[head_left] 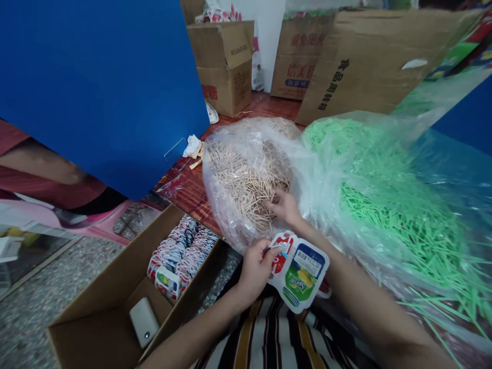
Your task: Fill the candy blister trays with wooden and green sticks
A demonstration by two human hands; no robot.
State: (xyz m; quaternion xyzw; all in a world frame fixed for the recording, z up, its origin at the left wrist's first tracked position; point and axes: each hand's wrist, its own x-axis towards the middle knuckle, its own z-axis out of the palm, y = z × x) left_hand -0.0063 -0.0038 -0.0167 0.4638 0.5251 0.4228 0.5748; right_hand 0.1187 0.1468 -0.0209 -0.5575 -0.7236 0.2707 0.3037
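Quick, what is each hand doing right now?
Left hand: closed on a printed packet.
Right hand: in the bag of wooden sticks; grip cannot be told.

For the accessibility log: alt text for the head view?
The left hand holds printed Sprite sleeves while the right hand reaches into a clear bag of wooden sticks. A bag of green sticks lies right; a cardboard box of stacked sleeves sits lower left.
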